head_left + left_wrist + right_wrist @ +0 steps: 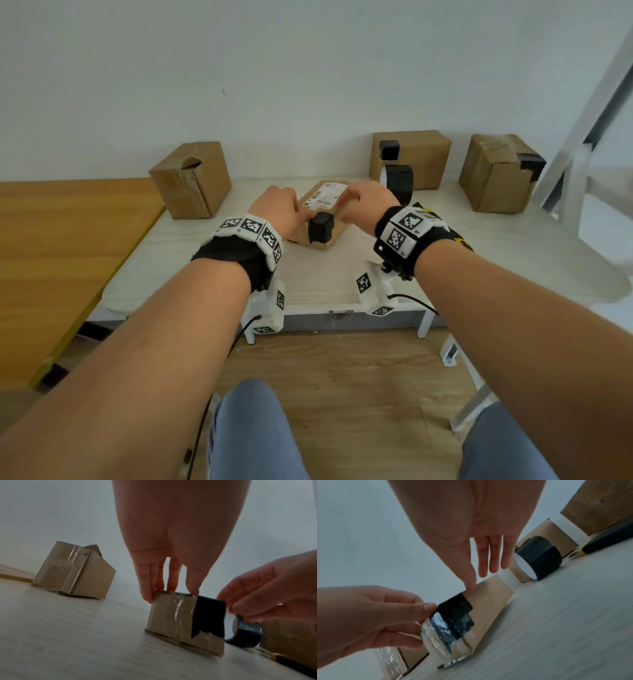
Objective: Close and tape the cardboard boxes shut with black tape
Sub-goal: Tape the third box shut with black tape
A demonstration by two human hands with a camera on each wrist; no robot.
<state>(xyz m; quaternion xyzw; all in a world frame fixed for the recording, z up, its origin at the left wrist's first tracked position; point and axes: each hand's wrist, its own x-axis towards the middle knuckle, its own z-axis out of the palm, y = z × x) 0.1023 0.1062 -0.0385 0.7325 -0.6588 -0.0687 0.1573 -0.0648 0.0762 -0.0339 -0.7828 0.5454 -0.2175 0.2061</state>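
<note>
Boxes of brown cardboard stand on the pale surface point(205, 267). The flat box point(320, 214) point(173, 620) point(486, 601) lies in the middle, between the two hands, with a white printed label point(325, 197) on its top and a strip of black tape point(321, 228) point(208, 616) point(455, 615) folded over its near end. Clear tape shines on that end beside the black strip.

The left hand point(279, 212) point(171, 547) point(368, 615) rests on the box's near left corner; its fingers point(147, 588) are nearly straight and their tips touch the top edge, gripping nothing. The right hand point(366, 205) point(471, 527) point(274, 588) is over the right side of the box. In its own wrist view its fingers point(494, 555) hang straight and spread, with one tip down at the box's top edge; in the left wrist view they look loosely curled just beside the tape strip. It holds nothing.

A tape roll point(399, 181) point(245, 632) point(537, 559) stands on edge just behind the right hand. Behind the roll is a taped box point(411, 157) with a black patch on its front. A right box point(500, 171), also patched with black, stands further right. A left box point(191, 178) point(73, 572) stands well apart at the far left, with one flap bowed up. A black and yellow tool point(607, 539) point(283, 660) lies near the roll; I cannot tell what it is.
</note>
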